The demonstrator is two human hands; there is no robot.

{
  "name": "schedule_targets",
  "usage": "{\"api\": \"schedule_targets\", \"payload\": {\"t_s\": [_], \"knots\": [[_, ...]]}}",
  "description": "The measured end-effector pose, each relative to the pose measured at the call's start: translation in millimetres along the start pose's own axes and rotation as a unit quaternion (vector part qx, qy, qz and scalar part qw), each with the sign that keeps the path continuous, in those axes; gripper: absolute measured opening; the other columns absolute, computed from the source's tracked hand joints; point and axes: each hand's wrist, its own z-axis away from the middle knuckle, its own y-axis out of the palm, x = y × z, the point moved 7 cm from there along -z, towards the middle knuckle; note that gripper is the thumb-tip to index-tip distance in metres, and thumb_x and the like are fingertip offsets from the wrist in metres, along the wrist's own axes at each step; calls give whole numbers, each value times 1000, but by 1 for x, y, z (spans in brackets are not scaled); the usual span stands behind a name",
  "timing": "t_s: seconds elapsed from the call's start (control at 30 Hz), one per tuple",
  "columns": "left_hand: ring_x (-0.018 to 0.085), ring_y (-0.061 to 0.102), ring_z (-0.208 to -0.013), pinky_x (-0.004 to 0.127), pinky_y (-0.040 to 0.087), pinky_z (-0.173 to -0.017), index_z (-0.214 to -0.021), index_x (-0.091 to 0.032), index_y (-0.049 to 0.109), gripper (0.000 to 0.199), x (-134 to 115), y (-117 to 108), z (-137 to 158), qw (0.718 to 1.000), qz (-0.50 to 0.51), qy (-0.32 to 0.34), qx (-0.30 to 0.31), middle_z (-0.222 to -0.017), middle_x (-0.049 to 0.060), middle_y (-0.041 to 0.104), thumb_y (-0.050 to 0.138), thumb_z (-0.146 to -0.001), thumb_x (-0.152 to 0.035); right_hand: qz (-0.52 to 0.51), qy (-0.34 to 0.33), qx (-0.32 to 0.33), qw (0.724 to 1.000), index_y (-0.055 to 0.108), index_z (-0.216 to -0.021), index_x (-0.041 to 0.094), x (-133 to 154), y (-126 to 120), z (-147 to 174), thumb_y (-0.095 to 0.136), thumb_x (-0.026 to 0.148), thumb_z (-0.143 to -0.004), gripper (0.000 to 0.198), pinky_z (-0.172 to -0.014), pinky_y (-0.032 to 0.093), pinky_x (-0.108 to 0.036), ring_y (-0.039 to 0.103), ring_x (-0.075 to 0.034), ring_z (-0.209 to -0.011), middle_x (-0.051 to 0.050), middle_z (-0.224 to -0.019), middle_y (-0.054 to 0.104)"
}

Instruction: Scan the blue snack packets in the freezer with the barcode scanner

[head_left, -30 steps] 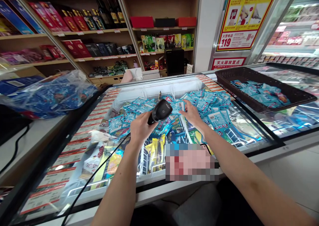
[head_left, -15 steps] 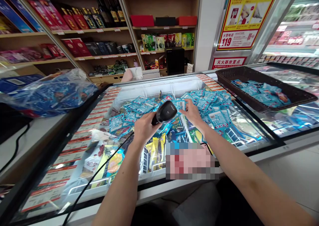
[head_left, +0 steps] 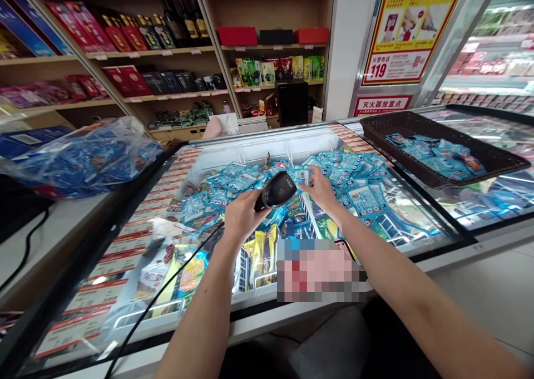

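Note:
My left hand [head_left: 244, 215] is wrapped round the handle of a black barcode scanner [head_left: 278, 190], whose head points away from me over the freezer. A black cable [head_left: 161, 295] runs from it down to the lower left. Between the fingers and thumb of my right hand [head_left: 320, 190] is a small blue packet [head_left: 301, 177] with a white barcode label, just beyond the scanner's head, which hides part of it. Many similar blue packets [head_left: 361, 192] lie in loose heaps on the glass top around both hands.
Under the glass of the chest freezer [head_left: 258, 326] are wrapped goods in wire baskets. A brown woven basket [head_left: 442, 145] with blue packets stands at right. To the left lies a clear plastic bag [head_left: 95, 156] of blue packets. A blurred-out patch [head_left: 321, 270] covers something at the front edge.
Hardly anything differs. Both hands hold the scanner and the packet in almost the same place; the view has shifted very slightly.

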Motion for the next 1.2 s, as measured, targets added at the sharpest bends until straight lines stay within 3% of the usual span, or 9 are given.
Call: {"api": "schedule_targets", "payload": {"t_s": [0.67, 0.83, 1.0, 1.2], "knots": [[21, 62, -87, 28, 43, -66, -109, -24, 59, 37, 0, 2, 0, 1000, -13, 5, 0, -99, 4, 67, 58, -75, -40, 6, 8, 11, 1000, 35, -122, 19, -4, 4, 0, 58, 39, -75, 56, -68, 45, -36, 58, -22, -72, -1, -80, 57], [22, 61, -91, 27, 42, -66, -110, -24, 58, 38, 4, 0, 1, 999, -27, -21, -9, -102, 5, 67, 56, -76, -40, 23, -11, 17, 1000, 27, -133, 22, 7, -1, 3, 53, 37, -79, 62, -68, 46, -37, 58, -22, -68, -1, -78, 58], [23, 61, -91, 27, 40, -64, -110, -24, 59, 37, 14, -4, 1, 997, -57, -50, -18, -103, 5, 66, 53, -78, -42, 78, -36, -9, 996, 36, -131, 20, 17, -13, 4, 51, 31, -81, 54, -83, 43, -40, 56, -26, -95, -9, -104, 59], [24, 60, -90, 28, 37, -63, -107, -23, 60, 36, 24, -13, 2, 990, -89, -90, -60, -99, 7, 66, 54, -77, -43, 198, 41, -90, 975, 39, -130, 12, 15, -45, 6, 55, 32, -80, 56, -91, 35, -44, 41, -31, -113, -19, -116, 50]]}}
